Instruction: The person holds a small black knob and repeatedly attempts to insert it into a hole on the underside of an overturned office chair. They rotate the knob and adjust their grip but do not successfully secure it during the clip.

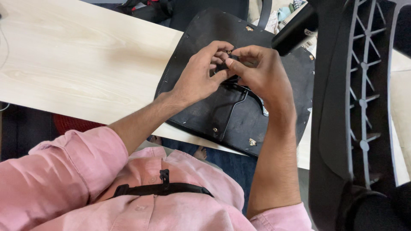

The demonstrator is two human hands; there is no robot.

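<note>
we see both hands meeting over a black chair seat base [205,115] that lies flat, underside up, on the near right edge of a pale wood-grain table [77,60]. the left hand [199,77] comes in from the lower left, its fingers curled narrow and its thumb pressed against a small black part [222,67] at the middle of the base. the right hand [261,75] comes in from below on the right, its thumb and forefinger pinched on the same small part, so the two hands touch each other there; we cannot tell what the part is, since the fingers hide most of it. the seat base is a broad, rounded panel whose long axis runs from the upper left toward the lower right, with its near edge hanging a little past the table's edge. small brass-coloured fittings [252,141] sit near its rim, and a raised curved rib [233,113] crosses its middle below the hands. a black cylinder [293,30] lies at the upper right, just beside the base's far corner. on the right stands a black plastic chair back [364,98] with a grey ribbed frame, upright and close to the camera. below, we see pink shirt sleeves [55,171] and a black strap [162,188] across the chest. the floor under the table is dark.
</note>
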